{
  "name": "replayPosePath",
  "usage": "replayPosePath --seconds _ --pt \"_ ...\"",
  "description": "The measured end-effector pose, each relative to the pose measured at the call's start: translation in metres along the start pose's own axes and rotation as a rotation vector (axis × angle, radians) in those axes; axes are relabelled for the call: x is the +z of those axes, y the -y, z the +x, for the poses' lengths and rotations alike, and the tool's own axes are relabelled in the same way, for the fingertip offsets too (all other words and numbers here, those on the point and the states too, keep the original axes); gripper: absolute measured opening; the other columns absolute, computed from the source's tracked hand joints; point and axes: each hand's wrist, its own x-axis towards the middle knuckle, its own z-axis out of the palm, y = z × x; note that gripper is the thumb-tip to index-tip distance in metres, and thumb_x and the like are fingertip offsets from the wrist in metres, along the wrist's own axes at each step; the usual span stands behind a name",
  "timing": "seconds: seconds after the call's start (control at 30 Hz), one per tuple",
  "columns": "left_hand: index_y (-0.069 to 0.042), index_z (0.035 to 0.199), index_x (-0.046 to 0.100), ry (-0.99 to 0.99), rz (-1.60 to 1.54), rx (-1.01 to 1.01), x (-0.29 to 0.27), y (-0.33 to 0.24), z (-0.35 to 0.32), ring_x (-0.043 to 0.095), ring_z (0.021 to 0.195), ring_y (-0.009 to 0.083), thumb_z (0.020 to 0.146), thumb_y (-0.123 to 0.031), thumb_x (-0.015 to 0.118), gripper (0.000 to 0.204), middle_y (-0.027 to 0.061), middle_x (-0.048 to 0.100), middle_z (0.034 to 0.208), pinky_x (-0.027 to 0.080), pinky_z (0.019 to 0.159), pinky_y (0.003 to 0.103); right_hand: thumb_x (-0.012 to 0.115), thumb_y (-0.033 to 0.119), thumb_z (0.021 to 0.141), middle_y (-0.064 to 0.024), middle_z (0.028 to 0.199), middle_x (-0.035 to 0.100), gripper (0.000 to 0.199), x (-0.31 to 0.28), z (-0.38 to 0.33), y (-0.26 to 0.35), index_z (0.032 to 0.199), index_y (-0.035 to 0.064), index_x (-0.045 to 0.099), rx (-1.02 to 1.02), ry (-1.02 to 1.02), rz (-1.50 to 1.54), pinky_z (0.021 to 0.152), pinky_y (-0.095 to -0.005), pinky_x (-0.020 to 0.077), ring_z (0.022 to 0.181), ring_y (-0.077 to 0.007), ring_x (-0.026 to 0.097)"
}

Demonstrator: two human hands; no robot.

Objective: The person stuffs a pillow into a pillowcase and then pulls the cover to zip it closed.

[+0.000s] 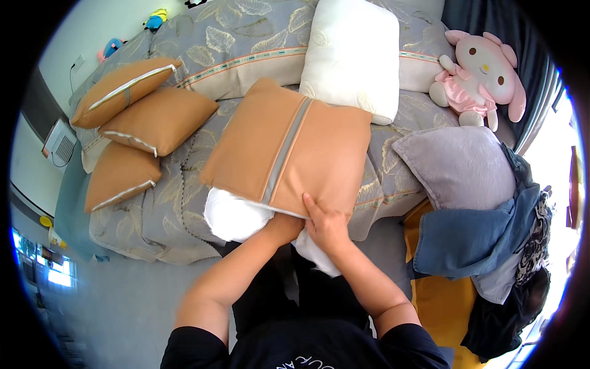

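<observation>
Tan square fabric cushion cover with grey centre stripe [289,150] lies on bed edge; white soft pillow insert [236,218] half inside. Left hand [284,226] hidden within opening, fingers cannot be told. Right hand [327,226] pressed flat on cover, fingers together. Judged light, limp, compressible; best gripped at open hem.

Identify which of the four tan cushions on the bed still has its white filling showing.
The large tan cushion nearest the hands: white filling bulges from its open end. The three smaller ones stacked at the left are closed.
</observation>
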Motion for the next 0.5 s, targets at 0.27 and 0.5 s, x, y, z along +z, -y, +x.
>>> replayPosePath --seconds 0.27,0.5 --pt "-0.007 0.121 0.059 0.314 -0.115 -0.273 0.011 0.012 0.009 0.032 0.139 0.0313 0.09 -0.018 0.049 0.034 0.0179 0.046 0.142 0.027 0.112 0.048 0.067 0.017 0.075 -0.0077 0.084 0.063 0.049 0.024 0.015 -0.006 0.124 0.0172 0.063 0.133 0.082 -0.019 0.061 -0.0452 0.0527 0.067 -0.0323 0.065" --pt "-0.008 0.087 0.071 -0.109 0.429 -0.337 -0.132 -0.004 -0.081 0.02 0.14 0.047 0.087 -0.019 0.058 0.017 0.0156 0.034 0.15 0.016 0.099 0.078 0.059 0.012 0.078 -0.0086 0.08 0.06 0.048 0.002 0.051 0.029 0.126 0.0093 0.058 -0.172 -0.015 -0.24 0.046 -0.0379 0.0516 0.056 -0.0255 0.063"
